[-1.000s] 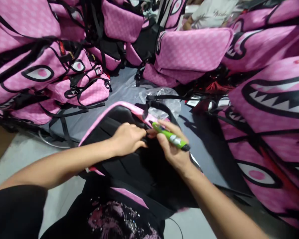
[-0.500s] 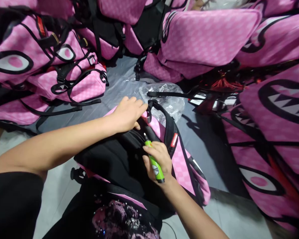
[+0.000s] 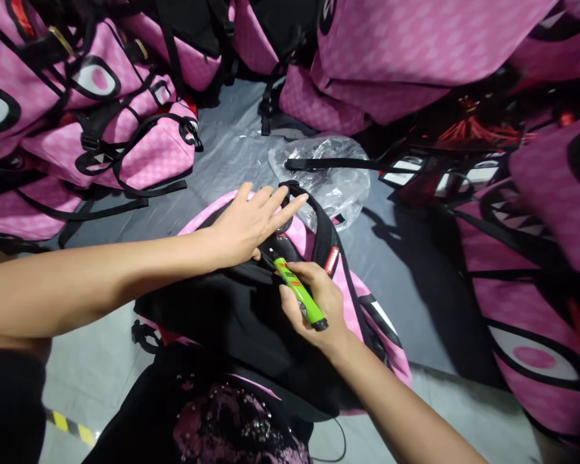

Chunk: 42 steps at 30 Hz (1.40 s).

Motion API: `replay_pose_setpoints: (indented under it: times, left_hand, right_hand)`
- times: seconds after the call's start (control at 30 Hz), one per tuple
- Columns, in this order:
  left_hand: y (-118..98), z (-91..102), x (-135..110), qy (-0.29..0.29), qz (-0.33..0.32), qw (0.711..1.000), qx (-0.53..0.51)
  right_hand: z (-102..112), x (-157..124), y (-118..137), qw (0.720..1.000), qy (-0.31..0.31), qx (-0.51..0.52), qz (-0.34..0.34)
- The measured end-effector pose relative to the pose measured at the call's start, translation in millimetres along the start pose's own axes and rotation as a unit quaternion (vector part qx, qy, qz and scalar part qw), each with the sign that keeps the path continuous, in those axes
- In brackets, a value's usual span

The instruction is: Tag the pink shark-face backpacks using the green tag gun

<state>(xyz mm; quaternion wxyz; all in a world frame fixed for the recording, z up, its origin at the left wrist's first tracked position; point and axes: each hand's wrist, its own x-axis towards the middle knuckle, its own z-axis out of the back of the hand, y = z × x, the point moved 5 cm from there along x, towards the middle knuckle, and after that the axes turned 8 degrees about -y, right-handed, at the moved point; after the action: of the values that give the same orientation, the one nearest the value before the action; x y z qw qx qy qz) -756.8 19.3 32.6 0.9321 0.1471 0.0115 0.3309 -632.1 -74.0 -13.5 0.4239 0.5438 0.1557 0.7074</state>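
Observation:
A pink and black backpack [image 3: 357,303] lies back-side up on a grey sheet in front of me. My left hand [image 3: 246,222] rests on its top edge with fingers stretched out flat, next to the black carry handle [image 3: 314,212]. My right hand [image 3: 314,309] is closed round a green pen-shaped tool [image 3: 300,293], its tip pointing at the black panel just under the left hand. The tool's tip is hidden against the black fabric.
Piles of pink backpacks with eye and teeth prints stand at the left [image 3: 125,142], back [image 3: 406,45] and right [image 3: 551,245]. A crumpled clear plastic bag [image 3: 333,174] lies beyond the backpack. Grey sheet [image 3: 415,270] and pale floor [image 3: 464,412] show at the right.
My left hand slid up from the black panel to the backpack's top edge and opened flat. My right hand turned the green tool tip-down toward the black panel.

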Motion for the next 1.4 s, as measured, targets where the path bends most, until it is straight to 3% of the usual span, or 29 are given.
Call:
replay_pose_setpoints:
  times: [0.2, 0.3, 0.47, 0.63, 0.73, 1.13, 1.4]
  left_hand:
    - [0, -1.1, 0, -0.023, -0.008, 1.0, 0.002]
    - [1, -4.1, 1, -0.025, -0.005, 1.0, 0.001]
    - [3, -6.2, 4, 0.002, 0.011, 1.0, -0.004]
    - [4, -4.8, 5, 0.023, 0.017, 1.0, 0.003]
    - [5, -6.7, 6, 0.035, 0.018, 0.999, -0.002]
    - [5, -9.6, 5, 0.004, 0.019, 1.0, 0.02]
    - [5, -7.3, 9, 0.028, 0.027, 0.999, -0.016]
  right_hand:
    - [9, 29, -12, 0.98, 0.174, 0.015, -0.09]
    - [5, 38, -10, 0.972, 0.221, 0.004, -0.074]
    - [6, 39, -3, 0.971, 0.226, -0.06, -0.049]
    - [6, 40, -2, 0.958, 0.274, -0.055, -0.058]
    - [1, 44, 0, 0.961, 0.271, -0.05, -0.035]
    - [-5, 53, 5, 0.952, 0.301, -0.059, -0.011]
    - [-5, 56, 8, 0.947, 0.317, -0.048, -0.007]
